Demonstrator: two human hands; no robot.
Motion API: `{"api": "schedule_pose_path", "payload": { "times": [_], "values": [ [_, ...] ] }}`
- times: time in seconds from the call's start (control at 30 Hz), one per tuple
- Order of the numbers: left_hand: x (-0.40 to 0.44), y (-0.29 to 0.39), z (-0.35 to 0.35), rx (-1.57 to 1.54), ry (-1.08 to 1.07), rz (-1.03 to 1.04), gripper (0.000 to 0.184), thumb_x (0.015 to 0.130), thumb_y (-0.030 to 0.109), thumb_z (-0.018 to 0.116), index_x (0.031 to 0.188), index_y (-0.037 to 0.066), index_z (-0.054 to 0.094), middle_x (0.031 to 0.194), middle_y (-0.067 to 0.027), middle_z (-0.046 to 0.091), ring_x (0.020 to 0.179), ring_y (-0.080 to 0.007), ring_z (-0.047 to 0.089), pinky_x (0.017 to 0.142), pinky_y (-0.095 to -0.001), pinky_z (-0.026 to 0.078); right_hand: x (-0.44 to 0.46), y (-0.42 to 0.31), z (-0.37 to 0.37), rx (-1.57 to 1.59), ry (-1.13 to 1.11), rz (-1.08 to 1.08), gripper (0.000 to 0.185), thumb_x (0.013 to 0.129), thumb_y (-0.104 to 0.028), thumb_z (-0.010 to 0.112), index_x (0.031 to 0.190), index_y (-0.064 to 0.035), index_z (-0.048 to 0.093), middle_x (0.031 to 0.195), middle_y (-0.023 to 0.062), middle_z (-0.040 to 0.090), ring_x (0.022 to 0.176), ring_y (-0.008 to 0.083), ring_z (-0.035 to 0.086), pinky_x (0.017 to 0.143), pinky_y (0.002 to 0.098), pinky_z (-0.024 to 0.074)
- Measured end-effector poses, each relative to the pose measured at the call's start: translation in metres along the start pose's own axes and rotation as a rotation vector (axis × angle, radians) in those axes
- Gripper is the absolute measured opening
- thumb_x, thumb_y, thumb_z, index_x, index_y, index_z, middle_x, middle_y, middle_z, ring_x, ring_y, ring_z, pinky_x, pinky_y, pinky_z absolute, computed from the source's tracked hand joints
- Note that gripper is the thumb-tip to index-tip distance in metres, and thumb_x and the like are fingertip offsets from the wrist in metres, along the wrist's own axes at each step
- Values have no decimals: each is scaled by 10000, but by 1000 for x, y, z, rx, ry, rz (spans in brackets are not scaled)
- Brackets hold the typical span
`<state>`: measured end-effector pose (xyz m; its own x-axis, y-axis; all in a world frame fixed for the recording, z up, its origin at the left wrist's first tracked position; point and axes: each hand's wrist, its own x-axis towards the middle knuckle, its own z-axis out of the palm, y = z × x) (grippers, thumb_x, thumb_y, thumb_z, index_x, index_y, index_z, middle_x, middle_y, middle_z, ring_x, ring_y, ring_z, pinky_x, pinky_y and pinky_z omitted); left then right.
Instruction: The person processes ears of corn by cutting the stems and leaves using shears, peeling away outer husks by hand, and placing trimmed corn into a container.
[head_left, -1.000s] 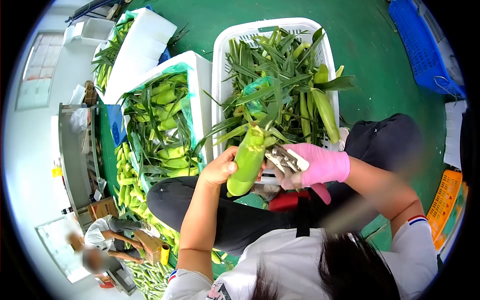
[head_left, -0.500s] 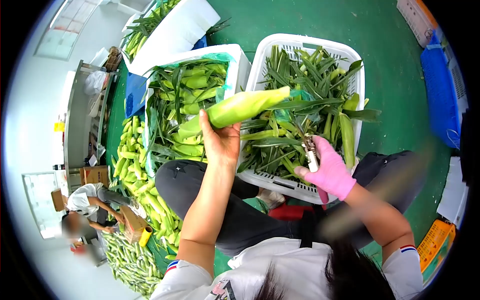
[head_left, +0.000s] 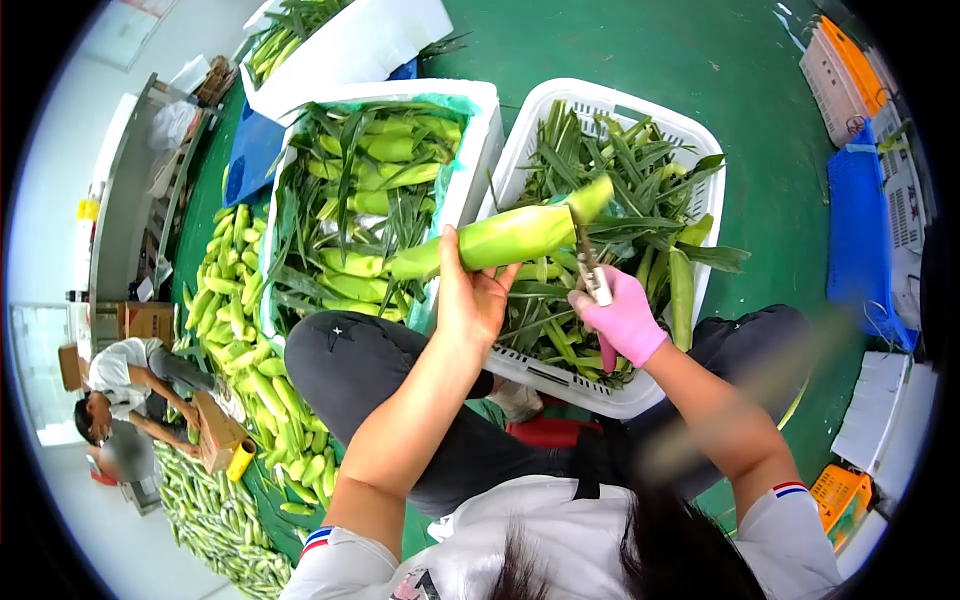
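My bare left hand (head_left: 473,293) is closed around an ear of corn (head_left: 500,240) in its green husk, held over the gap between the two containers. In a pink glove, my right hand (head_left: 622,318) grips pruning shears (head_left: 594,276) with pale handles. Their blades cross the ear's right end, where the tip (head_left: 591,199) stands bent upward at the cut. Below the shears sits a white plastic basket (head_left: 535,112) full of green husk leaves and trimmings. To the left, a white foam box (head_left: 478,150) with a green liner holds husked-on corn ears and long leaves.
A long heap of corn ears (head_left: 285,410) lies on the green floor (head_left: 620,40) at my left. Beyond it, another person (head_left: 140,380) bends over a cardboard box (head_left: 217,432) beside packed corn. Blue crates (head_left: 860,240) and an orange crate (head_left: 840,495) stand along the right.
My right hand has moved up and left, bringing the shears onto the ear's tip. That tip is now cut and bent away from the ear. The view has shifted slightly.
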<state>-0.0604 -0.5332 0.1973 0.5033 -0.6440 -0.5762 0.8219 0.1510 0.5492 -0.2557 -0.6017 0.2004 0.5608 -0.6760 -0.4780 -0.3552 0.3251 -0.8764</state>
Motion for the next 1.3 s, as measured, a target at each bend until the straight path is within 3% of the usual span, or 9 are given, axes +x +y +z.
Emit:
{"api": "schedule_pose_path", "payload": {
  "times": [0.13, 0.33, 0.67, 0.83, 0.97, 1.1, 1.2, 1.27, 1.3],
  "values": [
    [7, 5, -7, 174, 70, -50, 404, 887, 457, 707, 1144, 190, 547, 1101, -1, 609, 1040, -153, 575, 861, -347, 455, -8, 16, -1, 419, -34, 50, 165, 855, -94, 650, 984, -17, 582, 784, 41, 599, 612, 143, 607, 570, 281, 504],
    [-9, -31, 5, 895, -367, 337, 532, 764, 44, 789, 1223, 36, 519, 1101, -44, 620, 995, -170, 614, 900, -298, 485, -15, -17, -33, 345, 158, -94, 267, 812, -78, 645, 1075, -40, 619, 871, 56, 640, 625, 121, 565, 437, 257, 465],
    [-25, -52, 13, 1381, -508, 807, 553, 614, -64, 778, 1119, 59, 591, 1115, -130, 581, 1087, -337, 577, 942, -388, 466, -31, -42, -34, 284, -99, -77, 391, 840, -162, 746, 1188, -44, 613, 931, 23, 643, 752, 93, 607, 681, 247, 509],
    [-23, -51, 10, 1580, -434, 950, 520, 612, -41, 775, 1090, 68, 601, 1120, -120, 565, 1079, -359, 542, 917, -412, 452, -27, -38, -34, 106, -78, -124, 392, 801, -23, 532, 1186, -21, 606, 865, 50, 631, 748, 109, 610, 675, 270, 512],
    [-17, -62, -2, 1438, -538, 662, 544, 655, -14, 779, 1158, 88, 600, 1122, -92, 590, 1115, -301, 541, 983, -410, 414, -26, -27, -29, 279, -44, -34, 407, 809, -35, 494, 1206, -23, 586, 763, 42, 575, 646, 110, 554, 579, 258, 471],
    [-32, -68, 1, 728, -732, -276, 543, 839, 55, 749, 1318, 31, 496, 1337, -83, 535, 1234, -185, 517, 1048, -359, 416, -33, -29, -31, 496, -56, -3, 413, 840, -87, 486, 1245, -31, 543, 761, 46, 562, 621, 114, 523, 533, 252, 466],
    [-37, -58, 8, 776, -604, -84, 687, 809, 127, 785, 1381, 28, 418, 1337, -111, 534, 1238, -237, 524, 1052, -375, 412, -35, -15, -40, 651, -37, -97, 423, 867, -103, 486, 1285, -41, 512, 768, 53, 561, 620, 118, 521, 504, 247, 470],
    [-41, -42, 19, 1387, -506, 830, 666, 740, 274, 821, 1239, 8, 470, 1130, -131, 565, 1075, -294, 569, 977, -388, 439, -35, -15, -40, 580, 3, -130, 408, 895, -86, 488, 1302, -57, 501, 783, 59, 572, 629, 112, 528, 520, 241, 479],
    [-48, -37, 22, 1404, -519, 897, 560, 723, 283, 827, 1091, 29, 489, 1006, -125, 541, 956, -305, 566, 866, -407, 449, -36, -18, -34, 550, 43, -137, 399, 895, -76, 498, 1294, -58, 510, 788, 58, 580, 640, 109, 539, 538, 242, 480]
  ]
}}
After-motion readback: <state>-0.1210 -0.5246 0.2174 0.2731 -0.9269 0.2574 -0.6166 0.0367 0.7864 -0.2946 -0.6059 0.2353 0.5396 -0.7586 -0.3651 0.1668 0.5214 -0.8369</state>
